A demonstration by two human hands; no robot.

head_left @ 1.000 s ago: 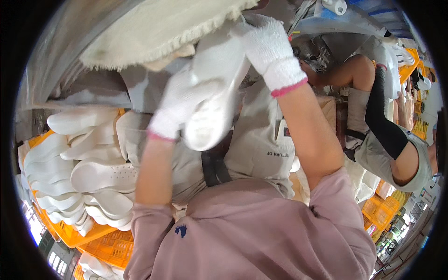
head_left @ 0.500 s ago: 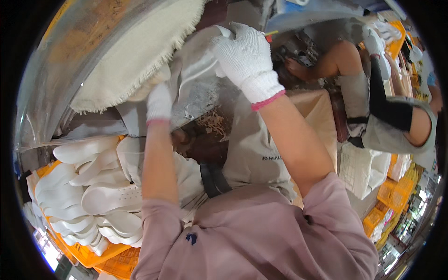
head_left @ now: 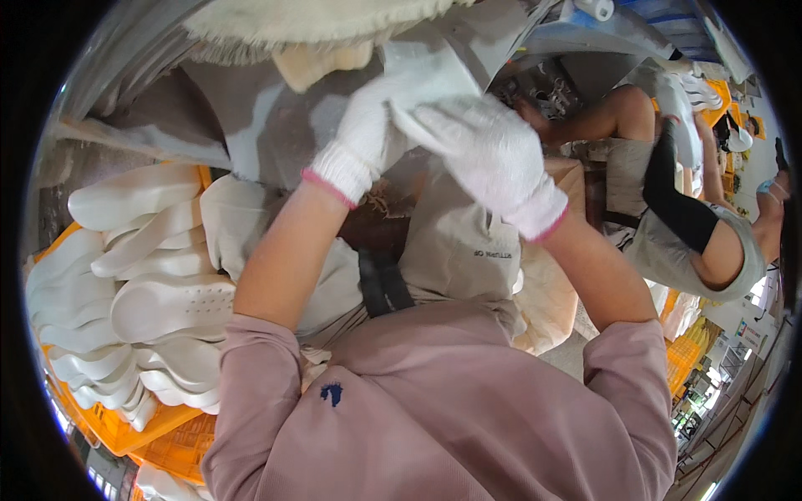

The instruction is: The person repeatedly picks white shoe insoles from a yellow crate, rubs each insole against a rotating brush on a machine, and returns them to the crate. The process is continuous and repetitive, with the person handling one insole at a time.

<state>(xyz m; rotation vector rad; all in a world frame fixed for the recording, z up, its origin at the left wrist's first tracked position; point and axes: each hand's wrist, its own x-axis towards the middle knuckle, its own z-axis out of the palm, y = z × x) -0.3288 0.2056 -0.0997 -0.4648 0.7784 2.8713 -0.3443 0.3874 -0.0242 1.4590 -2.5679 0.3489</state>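
Both my hands wear white knit gloves with pink cuffs and are raised in front of me. My left hand [head_left: 361, 138] and my right hand [head_left: 484, 150] together grip a white shoe sole [head_left: 422, 71], holding it up against a spinning cream buffing wheel [head_left: 326, 21] at the top of the view. The sole's upper end is partly hidden by the wheel and by my gloves.
An orange crate [head_left: 125, 426] at my left is heaped with several white shoe soles [head_left: 159, 309]. A grey machine housing [head_left: 242, 125] sits below the wheel. Another person [head_left: 693, 225] with a black arm sleeve works at the right, holding a white sole. More orange crates [head_left: 689, 351] stand lower right.
The sole has gone from mid-chest height up to the wheel. My left hand rose from below to join my right hand on it, and the view shifted slightly.
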